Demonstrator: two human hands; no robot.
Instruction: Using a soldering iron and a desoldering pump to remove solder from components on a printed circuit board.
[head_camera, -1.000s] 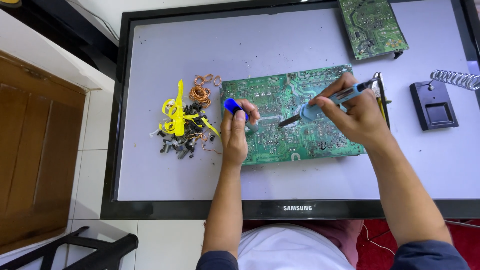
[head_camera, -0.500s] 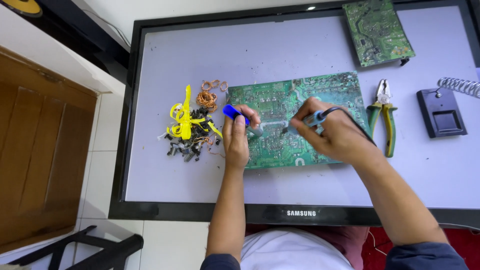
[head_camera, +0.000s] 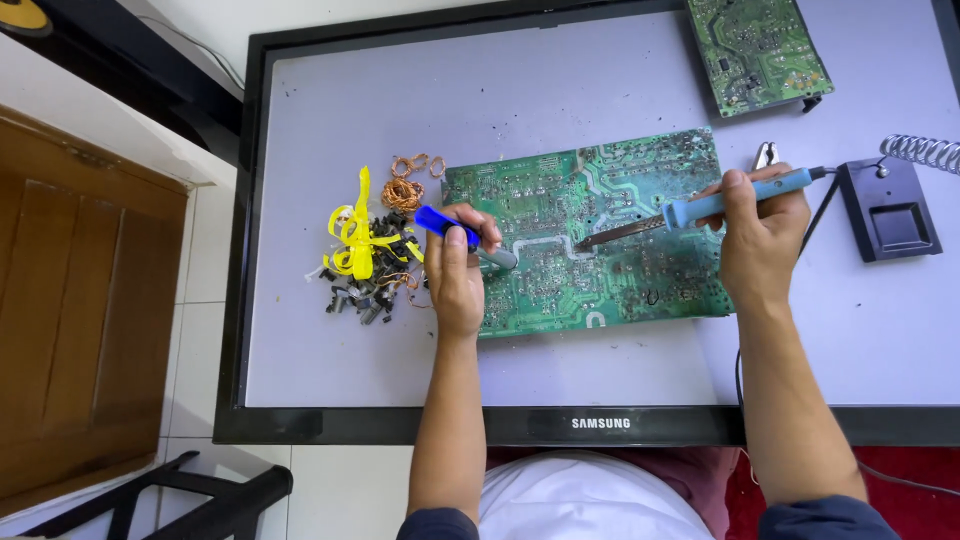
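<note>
My right hand (head_camera: 762, 240) closed around blue-handled soldering iron (head_camera: 735, 198), tip down on large green circuit board (head_camera: 590, 235) near its middle. My left hand (head_camera: 458, 275) clamped on blue-and-grey desoldering pump (head_camera: 462, 236), nozzle resting on board's left part, just beside iron tip. Board lies flat on pale screen of TV (head_camera: 560, 90) laid face-up. Left of board: heap of dark small parts with yellow tape (head_camera: 362, 245), copper wire coils (head_camera: 403, 190). Right: black iron stand (head_camera: 890, 222), pliers handles (head_camera: 766, 154) peeking behind right hand. Second green board (head_camera: 757, 48) at top edge.
</note>
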